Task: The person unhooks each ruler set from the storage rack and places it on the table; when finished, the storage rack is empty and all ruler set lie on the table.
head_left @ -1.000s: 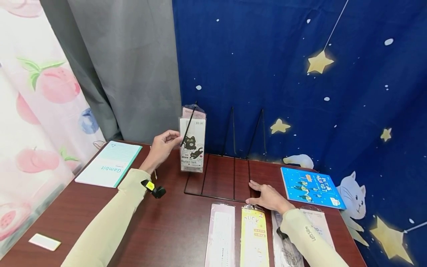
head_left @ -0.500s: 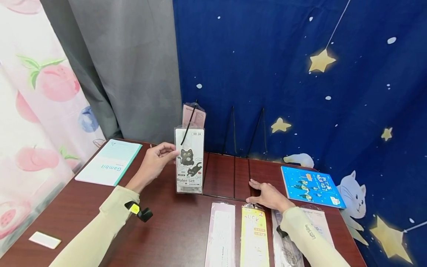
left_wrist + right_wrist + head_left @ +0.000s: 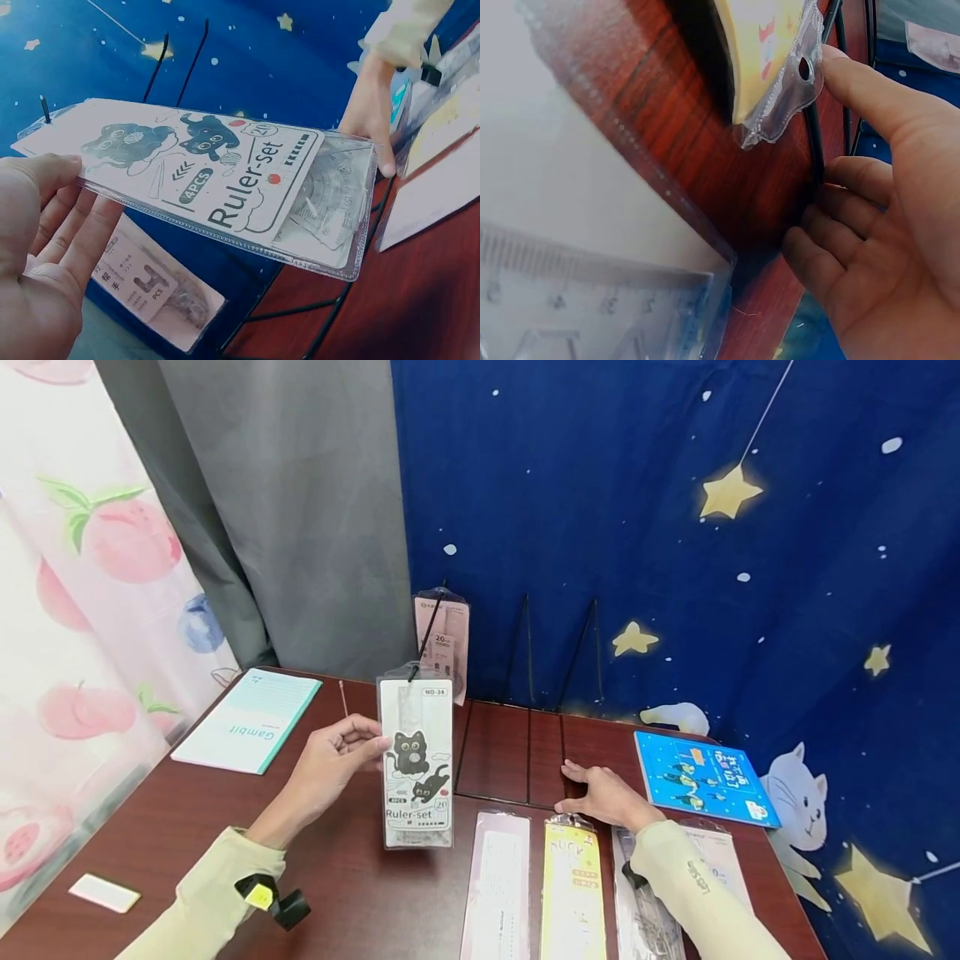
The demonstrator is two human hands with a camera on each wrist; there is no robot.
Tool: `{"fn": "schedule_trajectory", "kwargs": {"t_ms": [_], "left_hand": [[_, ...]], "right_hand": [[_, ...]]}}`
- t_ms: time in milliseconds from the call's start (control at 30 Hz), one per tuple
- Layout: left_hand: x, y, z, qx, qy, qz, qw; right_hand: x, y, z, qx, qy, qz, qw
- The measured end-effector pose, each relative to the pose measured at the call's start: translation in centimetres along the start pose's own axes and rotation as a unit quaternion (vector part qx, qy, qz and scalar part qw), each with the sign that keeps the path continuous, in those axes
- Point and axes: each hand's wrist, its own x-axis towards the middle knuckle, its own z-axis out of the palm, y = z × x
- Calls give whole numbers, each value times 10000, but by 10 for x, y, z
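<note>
My left hand pinches the left edge of a clear-sleeved ruler set printed with black cats, thumb in front. Its top overlaps the front tip of a slanted black wire hook in the head view. Behind it, a pink ruler pack hangs farther back on that hook. My right hand rests at the front right corner of the black wire rack, fingers and thumb apart. In the right wrist view its fingertips touch the black wire, and the thumb is beside the holed top of a yellow pack.
Several packs lie in a row at the front right, including a pink-edged one and the yellow one. A blue book lies at right, a white notebook at back left, a small white eraser-like block at front left. Curtains hang behind.
My left hand has drawn the cat ruler set forward and down along the hook to its tip, uncovering the pink pack behind. The right hand has stayed at the rack's corner.
</note>
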Motion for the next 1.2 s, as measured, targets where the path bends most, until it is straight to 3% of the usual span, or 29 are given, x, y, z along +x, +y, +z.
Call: {"fn": "schedule_trajectory", "kwargs": {"t_ms": [367, 667, 1000, 1100, 1200], "left_hand": [[-37, 1, 10, -194, -480, -138, 9986], [-68, -19, 20, -579, -1208, -947, 9865], [-75, -59, 27, -771, -1181, -1805, 9734], [-75, -64, 30, -670, -1083, -1826, 9749], [-73, -65, 33, -282, -896, -1648, 9818]], "right_hand": [[1, 1, 0, -17, -90, 31, 10000], [0, -1, -1, -19, -93, -16, 10000], [1, -1, 0, -36, -111, -10, 9999], [1, 0, 0, -48, -110, 15, 9999], [0, 0, 0, -56, -94, 19, 9999]]}}
